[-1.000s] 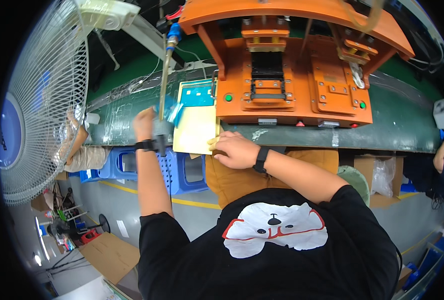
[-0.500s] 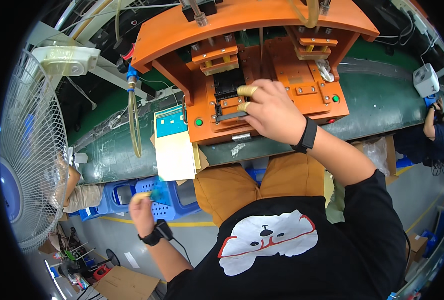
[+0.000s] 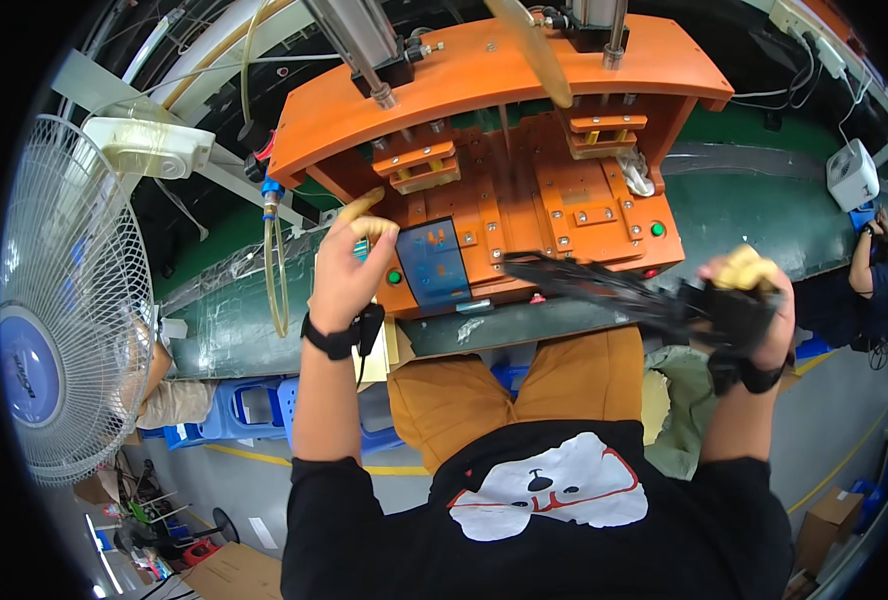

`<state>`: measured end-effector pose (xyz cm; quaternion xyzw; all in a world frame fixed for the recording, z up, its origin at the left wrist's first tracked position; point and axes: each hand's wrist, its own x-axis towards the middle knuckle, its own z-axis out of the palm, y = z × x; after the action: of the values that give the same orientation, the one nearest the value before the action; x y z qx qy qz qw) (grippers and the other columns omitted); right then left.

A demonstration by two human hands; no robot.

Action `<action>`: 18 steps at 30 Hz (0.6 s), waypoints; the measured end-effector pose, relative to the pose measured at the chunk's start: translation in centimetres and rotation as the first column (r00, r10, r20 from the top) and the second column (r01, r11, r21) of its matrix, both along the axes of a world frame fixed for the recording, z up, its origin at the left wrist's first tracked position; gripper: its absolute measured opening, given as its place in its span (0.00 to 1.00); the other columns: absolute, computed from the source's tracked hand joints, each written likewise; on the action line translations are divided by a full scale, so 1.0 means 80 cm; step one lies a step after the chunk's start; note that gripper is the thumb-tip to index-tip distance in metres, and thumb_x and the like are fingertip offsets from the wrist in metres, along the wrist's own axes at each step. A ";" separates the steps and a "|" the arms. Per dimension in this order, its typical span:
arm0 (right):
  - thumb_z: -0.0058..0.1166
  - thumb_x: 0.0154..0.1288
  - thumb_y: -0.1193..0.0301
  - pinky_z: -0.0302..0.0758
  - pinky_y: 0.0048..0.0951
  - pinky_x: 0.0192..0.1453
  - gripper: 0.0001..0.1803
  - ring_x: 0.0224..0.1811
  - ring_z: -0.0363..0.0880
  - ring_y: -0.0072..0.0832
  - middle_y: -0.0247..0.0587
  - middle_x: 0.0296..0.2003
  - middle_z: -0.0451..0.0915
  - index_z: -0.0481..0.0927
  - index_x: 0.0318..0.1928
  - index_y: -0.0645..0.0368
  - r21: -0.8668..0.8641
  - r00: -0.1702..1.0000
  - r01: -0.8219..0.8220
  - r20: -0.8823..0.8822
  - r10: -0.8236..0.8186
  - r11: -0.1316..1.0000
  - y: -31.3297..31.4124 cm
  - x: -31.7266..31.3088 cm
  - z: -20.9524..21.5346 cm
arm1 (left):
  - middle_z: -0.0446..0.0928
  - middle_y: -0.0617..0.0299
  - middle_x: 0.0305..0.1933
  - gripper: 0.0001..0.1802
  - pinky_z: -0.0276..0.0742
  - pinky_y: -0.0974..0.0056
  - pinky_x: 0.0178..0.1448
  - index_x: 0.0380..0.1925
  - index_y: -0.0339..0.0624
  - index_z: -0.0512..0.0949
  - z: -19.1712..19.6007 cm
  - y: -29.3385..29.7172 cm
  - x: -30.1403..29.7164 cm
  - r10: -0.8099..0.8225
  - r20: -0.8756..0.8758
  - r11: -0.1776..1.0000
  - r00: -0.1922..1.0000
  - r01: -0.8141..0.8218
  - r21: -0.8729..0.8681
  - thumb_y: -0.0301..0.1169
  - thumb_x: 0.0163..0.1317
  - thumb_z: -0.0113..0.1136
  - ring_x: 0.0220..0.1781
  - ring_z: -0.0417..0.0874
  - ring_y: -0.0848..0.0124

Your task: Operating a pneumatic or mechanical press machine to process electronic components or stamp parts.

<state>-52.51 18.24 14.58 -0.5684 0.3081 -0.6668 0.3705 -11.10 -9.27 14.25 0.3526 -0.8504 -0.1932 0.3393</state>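
Observation:
My right hand, with yellow finger cots on its fingertips, is closed around a thin black part, out to the right of the machine. The part is smeared by motion, so its exact kind does not show. My left hand is raised at the left front of the orange press machine. Its index finger stretches up and its thumb stands apart, with nothing visible between them. Beside that thumb, a translucent blue film sheet lies over the front of the machine's left station.
A green button is at the left front of the machine, another at the right. A large fan stands at the left. A clear hose hangs beside the machine. Other people sit at both sides.
My right hand has left the left station and moved right, carrying the black part. My left hand has risen from low left to the machine, where the blue film now lies.

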 end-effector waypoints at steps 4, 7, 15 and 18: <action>0.45 0.85 0.61 0.66 0.51 0.79 0.21 0.75 0.72 0.38 0.41 0.70 0.77 0.76 0.69 0.57 0.037 0.747 0.095 0.658 -0.096 0.995 0.089 -0.068 -0.114 | 0.87 0.42 0.44 0.14 0.81 0.53 0.54 0.43 0.34 0.86 -0.021 -0.054 -0.054 0.034 0.042 0.998 0.999 -0.036 0.049 0.35 0.66 0.68 0.48 0.86 0.43; 0.48 0.85 0.64 0.77 0.36 0.59 0.17 0.65 0.78 0.35 0.42 0.61 0.84 0.80 0.62 0.59 0.051 0.572 0.204 0.804 -0.162 0.978 0.112 -0.117 -0.197 | 0.86 0.48 0.54 0.18 0.82 0.50 0.60 0.55 0.46 0.84 -0.033 -0.093 -0.074 -0.003 0.157 0.998 0.988 0.012 -0.059 0.37 0.66 0.67 0.58 0.85 0.46; 0.48 0.85 0.63 0.82 0.35 0.55 0.19 0.71 0.77 0.45 0.52 0.64 0.81 0.77 0.63 0.64 0.334 0.298 0.401 0.833 -0.467 0.853 0.040 -0.191 -0.322 | 0.82 0.55 0.55 0.19 0.83 0.55 0.52 0.57 0.46 0.80 -0.047 -0.166 -0.098 0.635 0.494 0.467 0.594 0.214 -0.858 0.39 0.70 0.56 0.56 0.85 0.57; 0.48 0.85 0.64 0.83 0.39 0.65 0.20 0.70 0.78 0.46 0.55 0.64 0.81 0.77 0.63 0.67 0.348 0.311 0.333 0.837 -0.450 0.876 0.010 -0.188 -0.331 | 0.84 0.57 0.49 0.18 0.87 0.55 0.44 0.54 0.43 0.82 -0.046 -0.163 -0.098 0.637 0.321 0.214 0.701 0.239 -0.947 0.37 0.68 0.58 0.51 0.88 0.57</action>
<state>-67.58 19.03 -11.93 -0.0075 0.2252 -0.9154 0.3336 -18.93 -22.29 10.53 0.2285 -0.7769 0.5609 0.1720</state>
